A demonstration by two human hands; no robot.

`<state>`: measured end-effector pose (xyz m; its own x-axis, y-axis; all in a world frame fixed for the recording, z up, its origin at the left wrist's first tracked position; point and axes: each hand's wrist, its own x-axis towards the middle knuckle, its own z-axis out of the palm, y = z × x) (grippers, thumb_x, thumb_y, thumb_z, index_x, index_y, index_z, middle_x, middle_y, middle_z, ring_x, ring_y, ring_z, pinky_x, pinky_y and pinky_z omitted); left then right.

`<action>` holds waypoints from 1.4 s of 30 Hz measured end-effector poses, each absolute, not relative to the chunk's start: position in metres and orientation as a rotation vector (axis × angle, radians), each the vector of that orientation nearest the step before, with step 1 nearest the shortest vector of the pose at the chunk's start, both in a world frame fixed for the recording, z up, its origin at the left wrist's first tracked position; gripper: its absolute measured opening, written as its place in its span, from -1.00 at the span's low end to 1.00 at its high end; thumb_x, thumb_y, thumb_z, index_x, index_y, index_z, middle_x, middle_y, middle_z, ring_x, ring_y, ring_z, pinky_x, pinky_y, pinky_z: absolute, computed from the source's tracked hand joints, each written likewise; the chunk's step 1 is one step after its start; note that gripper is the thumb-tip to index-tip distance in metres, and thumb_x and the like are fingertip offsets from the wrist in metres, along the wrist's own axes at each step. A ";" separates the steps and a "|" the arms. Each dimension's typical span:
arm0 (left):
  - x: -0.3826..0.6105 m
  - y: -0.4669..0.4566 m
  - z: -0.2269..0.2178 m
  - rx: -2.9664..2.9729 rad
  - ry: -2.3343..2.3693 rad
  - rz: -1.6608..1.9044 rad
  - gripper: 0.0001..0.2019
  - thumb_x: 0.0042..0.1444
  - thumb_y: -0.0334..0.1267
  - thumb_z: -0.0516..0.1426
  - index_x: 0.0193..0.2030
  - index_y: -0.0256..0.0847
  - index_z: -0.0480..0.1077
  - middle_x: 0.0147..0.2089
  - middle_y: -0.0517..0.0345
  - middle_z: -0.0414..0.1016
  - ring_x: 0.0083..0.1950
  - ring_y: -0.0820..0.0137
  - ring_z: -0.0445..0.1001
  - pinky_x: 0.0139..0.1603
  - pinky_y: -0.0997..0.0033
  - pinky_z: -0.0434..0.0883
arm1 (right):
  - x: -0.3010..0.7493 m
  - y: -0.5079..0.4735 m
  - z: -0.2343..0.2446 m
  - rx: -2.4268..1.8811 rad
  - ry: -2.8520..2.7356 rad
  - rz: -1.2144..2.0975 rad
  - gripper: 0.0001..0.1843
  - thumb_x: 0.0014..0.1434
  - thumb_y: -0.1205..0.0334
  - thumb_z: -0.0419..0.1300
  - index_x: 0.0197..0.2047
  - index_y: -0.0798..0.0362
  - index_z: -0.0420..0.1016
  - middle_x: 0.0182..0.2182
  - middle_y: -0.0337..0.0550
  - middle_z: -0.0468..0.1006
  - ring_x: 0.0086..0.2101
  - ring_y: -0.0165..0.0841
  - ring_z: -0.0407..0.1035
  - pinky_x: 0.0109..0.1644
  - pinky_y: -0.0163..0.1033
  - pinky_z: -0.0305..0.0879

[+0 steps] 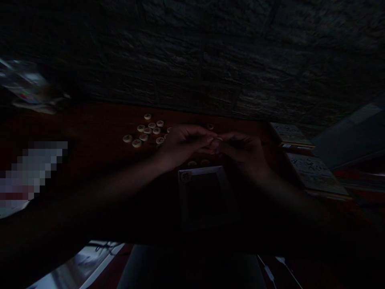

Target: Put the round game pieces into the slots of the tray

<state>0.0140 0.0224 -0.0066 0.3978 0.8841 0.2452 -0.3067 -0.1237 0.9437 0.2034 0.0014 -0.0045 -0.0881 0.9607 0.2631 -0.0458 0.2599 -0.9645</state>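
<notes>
My left hand (186, 145) and my right hand (245, 150) meet at the fingertips above the dark red table. A pale edge, seemingly of a round Chinese chess piece (219, 139), shows at the fingers of my right hand. The left fingers are closed against the same spot, and what lies in them is hidden. Several more Chinese chess pieces (147, 131) lie loose to the left, some partly behind my left hand. One piece (210, 127) sits just beyond the hands. Nearer me is an open shallow box (226, 180), with a chess piece (185, 176) at its far left corner.
Two boxes with printed lids, one (291, 134) behind the other (317, 172), lie at the table's right. A rough stone-block wall (180, 60) rises along the back edge. A clear plastic container (30, 86) stands at far left. White cables (269, 273) hang below. The light is very dim.
</notes>
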 end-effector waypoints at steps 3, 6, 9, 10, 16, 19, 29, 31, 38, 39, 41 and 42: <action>0.014 0.023 -0.008 1.345 0.575 1.111 -0.74 0.05 -0.21 0.47 -0.14 -0.22 0.68 -0.14 0.06 0.74 -0.16 0.26 0.73 0.00 0.22 0.66 | 0.203 0.001 -0.003 -0.946 -1.360 1.097 -0.71 -0.06 0.03 0.61 -0.35 0.00 0.75 -0.45 -0.20 0.71 -0.49 -0.42 0.51 -0.38 -0.32 0.45; 0.013 0.024 -0.008 1.433 0.615 1.125 -0.67 -0.02 -0.22 0.50 -0.10 -0.23 0.68 -0.13 0.04 0.74 -0.13 0.24 0.73 -0.01 0.25 0.64 | 0.203 0.001 -0.002 -0.939 -1.347 1.107 -0.75 -0.03 0.03 0.60 -0.36 -0.02 0.75 -0.46 -0.21 0.71 -0.48 -0.42 0.52 -0.37 -0.31 0.46; 0.013 0.024 -0.008 1.467 0.597 1.126 -0.67 -0.02 -0.22 0.50 -0.10 -0.23 0.66 -0.14 0.04 0.75 -0.14 0.26 0.73 -0.04 0.29 0.62 | 0.203 0.000 -0.001 -0.949 -1.340 1.113 -0.77 -0.01 0.02 0.59 -0.35 -0.05 0.77 -0.47 -0.23 0.70 -0.49 -0.42 0.51 -0.37 -0.31 0.46; 0.013 0.024 -0.008 1.470 0.595 1.126 -0.68 -0.01 -0.22 0.50 -0.11 -0.23 0.66 -0.15 0.04 0.75 -0.14 0.27 0.73 -0.04 0.30 0.62 | 0.204 -0.001 -0.001 -0.953 -1.346 1.113 -0.77 0.00 0.01 0.58 -0.35 -0.05 0.77 -0.47 -0.23 0.70 -0.48 -0.42 0.51 -0.37 -0.32 0.46; 0.014 0.024 -0.008 1.405 0.621 1.137 -0.72 0.02 -0.19 0.49 -0.15 -0.24 0.67 -0.18 0.06 0.74 -0.16 0.28 0.73 -0.04 0.28 0.65 | 0.207 0.000 -0.001 -0.947 -1.427 1.100 -0.77 0.13 -0.03 0.51 -0.35 -0.05 0.78 -0.48 -0.22 0.67 -0.47 -0.43 0.49 -0.36 -0.34 0.41; 0.014 0.024 -0.009 1.323 0.603 1.136 -0.72 0.04 -0.17 0.48 -0.15 -0.24 0.67 -0.17 0.06 0.74 -0.16 0.26 0.73 0.01 0.19 0.67 | 0.207 0.000 0.000 -0.949 -1.448 1.093 -0.75 0.15 -0.07 0.49 -0.32 -0.06 0.78 -0.47 -0.22 0.67 -0.44 -0.40 0.50 -0.33 -0.30 0.42; 0.014 0.023 -0.007 1.265 0.639 1.165 -0.72 0.02 -0.17 0.48 -0.16 -0.25 0.68 -0.15 0.03 0.74 -0.13 0.24 0.73 0.06 0.11 0.67 | 0.208 0.002 -0.005 -0.943 -1.453 1.073 -0.72 0.09 0.05 0.53 -0.12 -0.09 0.77 -0.37 -0.22 0.71 -0.39 -0.37 0.53 -0.21 -0.20 0.48; 0.014 0.023 -0.007 1.276 0.643 1.170 -0.71 0.02 -0.15 0.49 -0.16 -0.24 0.68 -0.15 0.02 0.74 -0.13 0.23 0.73 0.07 0.09 0.67 | 0.208 0.002 -0.006 -0.921 -1.451 1.080 -0.71 0.04 0.09 0.56 -0.14 -0.08 0.77 -0.33 -0.22 0.73 -0.37 -0.37 0.55 -0.18 -0.20 0.50; 0.014 0.023 -0.008 1.280 0.607 1.145 -0.70 0.03 -0.09 0.48 -0.17 -0.23 0.69 -0.13 0.02 0.75 -0.13 0.22 0.74 0.08 0.08 0.67 | 0.207 0.001 -0.005 -0.924 -1.406 1.098 -0.73 0.00 0.09 0.58 -0.23 -0.03 0.75 -0.28 -0.19 0.76 -0.39 -0.38 0.57 -0.22 -0.23 0.53; 0.014 0.023 -0.008 1.269 0.609 1.138 -0.70 0.03 -0.10 0.48 -0.17 -0.23 0.70 -0.14 0.03 0.75 -0.14 0.22 0.74 0.07 0.07 0.67 | 0.206 0.001 -0.005 -0.931 -1.406 1.093 -0.75 0.01 0.09 0.58 -0.25 -0.03 0.75 -0.31 -0.20 0.76 -0.40 -0.39 0.56 -0.24 -0.25 0.52; 0.014 0.022 -0.007 1.247 0.621 1.118 -0.71 0.02 -0.10 0.49 -0.18 -0.22 0.70 -0.18 0.04 0.75 -0.16 0.22 0.74 0.07 0.06 0.68 | 0.205 0.000 -0.004 -0.951 -1.397 1.086 -0.77 0.02 0.08 0.57 -0.28 -0.03 0.75 -0.35 -0.21 0.75 -0.43 -0.40 0.54 -0.29 -0.28 0.50; 0.014 0.022 -0.006 1.238 0.627 1.110 -0.71 0.01 -0.10 0.49 -0.19 -0.22 0.70 -0.19 0.04 0.75 -0.17 0.21 0.74 0.07 0.05 0.67 | 0.205 0.000 -0.004 -0.960 -1.390 1.079 -0.77 0.02 0.08 0.57 -0.29 -0.03 0.74 -0.37 -0.21 0.74 -0.44 -0.41 0.53 -0.31 -0.28 0.49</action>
